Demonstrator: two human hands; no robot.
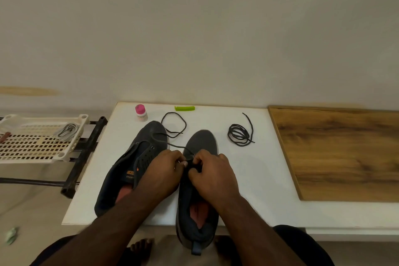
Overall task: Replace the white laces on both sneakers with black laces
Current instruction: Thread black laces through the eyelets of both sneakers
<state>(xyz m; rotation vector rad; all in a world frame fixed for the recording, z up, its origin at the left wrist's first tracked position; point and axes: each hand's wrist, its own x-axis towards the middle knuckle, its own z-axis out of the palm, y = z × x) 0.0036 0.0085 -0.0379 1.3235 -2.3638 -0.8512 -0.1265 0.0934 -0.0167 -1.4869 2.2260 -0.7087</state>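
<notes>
Two dark grey sneakers lie on the white table point(259, 190). The left sneaker point(129, 162) has bare eyelets. The right sneaker point(198, 201) overhangs the table's front edge with its heel. My left hand point(162, 170) and my right hand point(213, 173) meet over the right sneaker's eyelet area, both pinching a black lace point(172, 123). That lace runs back across the left sneaker's toe and loops on the table behind it. A second black lace point(239, 135) lies coiled to the right of the sneakers. White laces point(67, 130) rest in a tray on the left.
A cream slotted plastic tray point(32, 147) sits on a dark frame point(86, 149) left of the table. A small bottle with a pink cap point(141, 112) and a green comb point(184, 108) lie at the table's back edge. A wooden board point(341, 153) covers the right side.
</notes>
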